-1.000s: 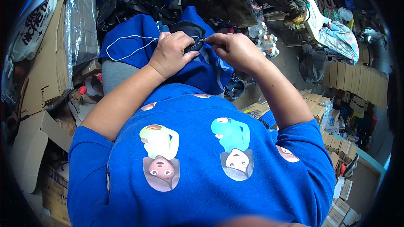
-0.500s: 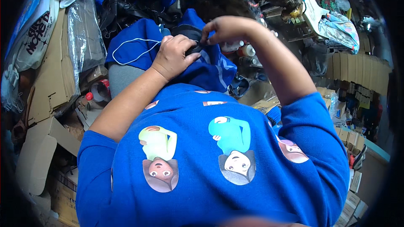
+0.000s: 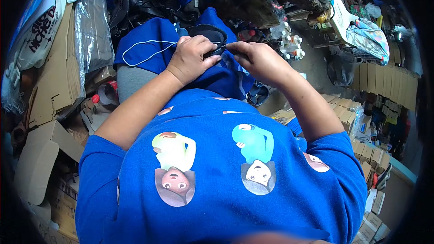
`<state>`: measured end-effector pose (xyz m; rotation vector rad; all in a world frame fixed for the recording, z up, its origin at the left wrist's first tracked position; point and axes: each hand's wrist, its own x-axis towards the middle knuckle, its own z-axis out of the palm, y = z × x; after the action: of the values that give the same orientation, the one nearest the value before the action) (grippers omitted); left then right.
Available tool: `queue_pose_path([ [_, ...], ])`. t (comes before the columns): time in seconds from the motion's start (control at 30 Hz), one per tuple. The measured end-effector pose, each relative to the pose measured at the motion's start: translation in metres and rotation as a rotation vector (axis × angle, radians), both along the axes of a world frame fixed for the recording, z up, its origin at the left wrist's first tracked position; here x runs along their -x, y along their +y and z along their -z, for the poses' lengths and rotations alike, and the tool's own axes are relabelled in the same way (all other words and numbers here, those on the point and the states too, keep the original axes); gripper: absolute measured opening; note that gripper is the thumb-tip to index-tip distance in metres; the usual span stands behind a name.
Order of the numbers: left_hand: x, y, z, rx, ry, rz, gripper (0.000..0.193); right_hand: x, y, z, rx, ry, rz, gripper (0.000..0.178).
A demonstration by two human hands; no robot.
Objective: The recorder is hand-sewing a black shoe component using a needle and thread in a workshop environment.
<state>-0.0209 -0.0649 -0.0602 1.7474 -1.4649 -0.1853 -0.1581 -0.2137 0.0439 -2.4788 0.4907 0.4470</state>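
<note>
Item: black piece (image 3: 207,31) with a curved rim, lying over the lap on the far side of the wearer's body; lower left part covered by fingers, full outline and kind hard to make out.

Left hand (image 3: 193,58): grasping the black piece, thumb on its near edge; the other fingertips partly hidden.

Right hand (image 3: 262,61): fingers drawn together at the right edge of the black piece; cannot tell whether anything is pinched between them, too small and dark.

White cord (image 3: 156,41): one loop, left of the left hand, its ends lost near that hand.

Blue cloth (image 3: 151,28): beneath cord and black piece, partly covered by both.

Grey cloth (image 3: 135,81): left, mostly behind the left forearm.

Bottles (image 3: 289,47): a cluster, far right, beyond the right hand, overlapping one another.

Red-capped bottle (image 3: 106,94): left, partly obscured.

Flat cardboard (image 3: 54,72): left, beside clear plastic wrapping (image 3: 92,27), cut by the dark rim
</note>
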Motion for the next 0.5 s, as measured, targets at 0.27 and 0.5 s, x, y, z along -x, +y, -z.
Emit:
queue_pose_path([
  [0.27, -0.009, 0.000, 0.001, -0.044, 0.087, -0.028, 0.025, 0.019, -0.014, -0.012, -0.322, -0.174, 0.283, 0.027],
  [0.5, -0.012, -0.002, -0.001, -0.039, 0.139, 0.015, 0.024, 0.003, -0.012, 0.002, -0.200, -0.094, 0.127, 0.026],
])
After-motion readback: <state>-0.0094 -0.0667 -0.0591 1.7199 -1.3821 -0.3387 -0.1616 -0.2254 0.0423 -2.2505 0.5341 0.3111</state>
